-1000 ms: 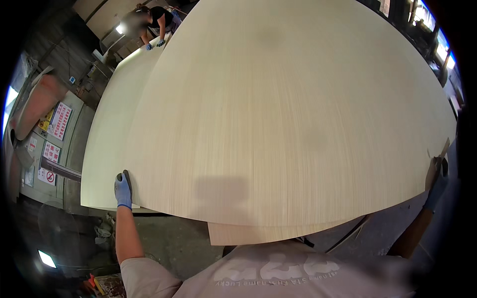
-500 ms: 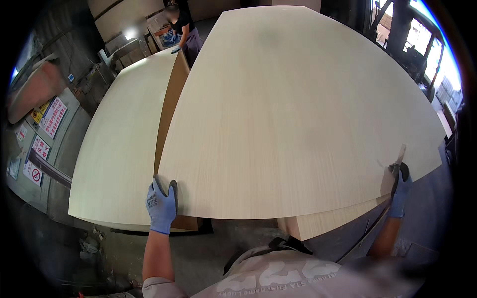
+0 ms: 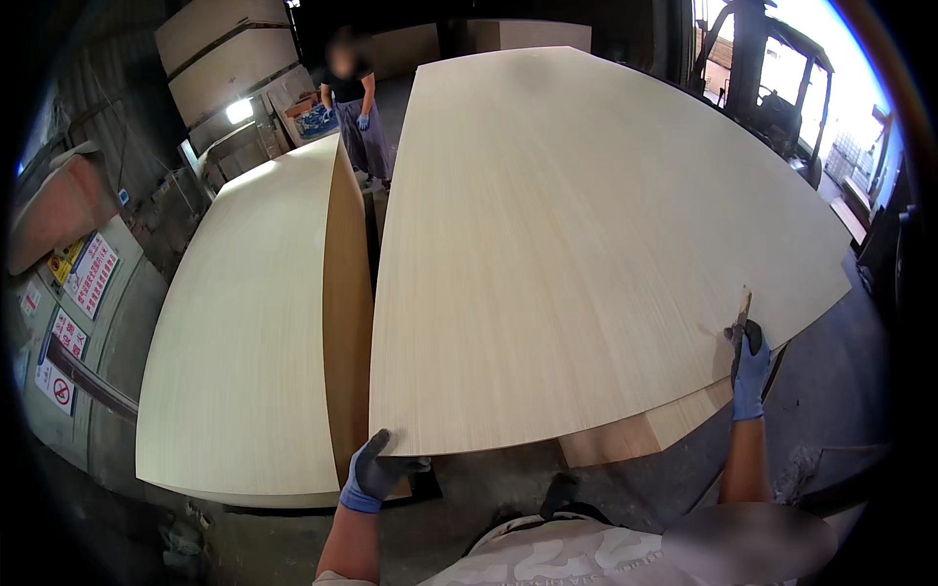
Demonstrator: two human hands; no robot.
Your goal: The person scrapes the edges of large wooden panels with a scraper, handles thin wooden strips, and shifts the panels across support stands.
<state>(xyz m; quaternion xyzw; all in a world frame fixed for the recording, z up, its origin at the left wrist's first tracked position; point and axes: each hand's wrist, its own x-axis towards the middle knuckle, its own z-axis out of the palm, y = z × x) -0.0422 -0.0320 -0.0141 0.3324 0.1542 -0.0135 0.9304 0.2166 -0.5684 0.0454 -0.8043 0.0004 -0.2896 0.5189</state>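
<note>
nearby, second stack of pale boards (image 3: 249, 332) just left of lifted sheet, narrow gap between; co-worker in dark top (image 3: 354, 107) at far end, forklift (image 3: 772, 88) far right, signs on left wall (image 3: 73, 303). large pale veneer sheet (image 3: 586, 234) held flat above lower stack (image 3: 645, 435). left hand (image 3: 376, 471), blue-gloved, clamped on near left corner, thumb on top. right hand (image 3: 749, 366), gloved, closed on near right edge beside small wooden strip (image 3: 742, 305), arm stretched out

sheet (image 3: 586, 244): pale wood veneer, matt, fine straight grain | stack (image 3: 244, 332): same wood | floor (image 3: 489, 488): rough concrete
</note>
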